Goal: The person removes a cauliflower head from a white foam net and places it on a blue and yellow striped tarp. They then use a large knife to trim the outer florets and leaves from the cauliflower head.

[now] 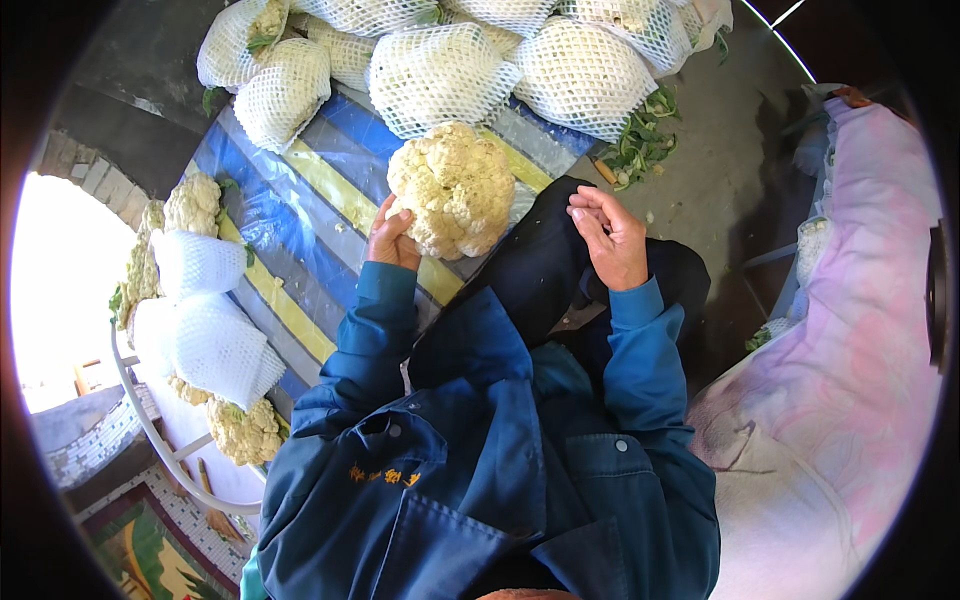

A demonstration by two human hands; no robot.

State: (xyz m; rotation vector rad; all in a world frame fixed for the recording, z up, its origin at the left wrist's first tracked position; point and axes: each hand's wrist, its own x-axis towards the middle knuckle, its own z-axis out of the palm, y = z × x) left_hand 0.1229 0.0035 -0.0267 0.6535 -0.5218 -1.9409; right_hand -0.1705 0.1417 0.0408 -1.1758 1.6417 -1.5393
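Observation:
My left hand [395, 234] grips a bare cauliflower head [452, 191] at its lower left edge, above the striped plastic sheet [330, 202]. To the right, my right hand [611, 236] is held over my dark trouser leg, its fingers loosely curled and nothing visible in them. Beyond the bare head, several cauliflowers in white foam net sleeves [439, 79] lie piled along the far edge of the sheet. Folded white foam net sleeves [217, 341] rest at the left, among more bare cauliflowers [244, 430].
A knife-like wooden handle [604, 171] lies by cut green leaves [649, 139] at the sheet's right corner. A pale metal rail [161, 450] curves at lower left. A pink cloth [847, 300] covers something at the right, with netted cauliflower showing beside it.

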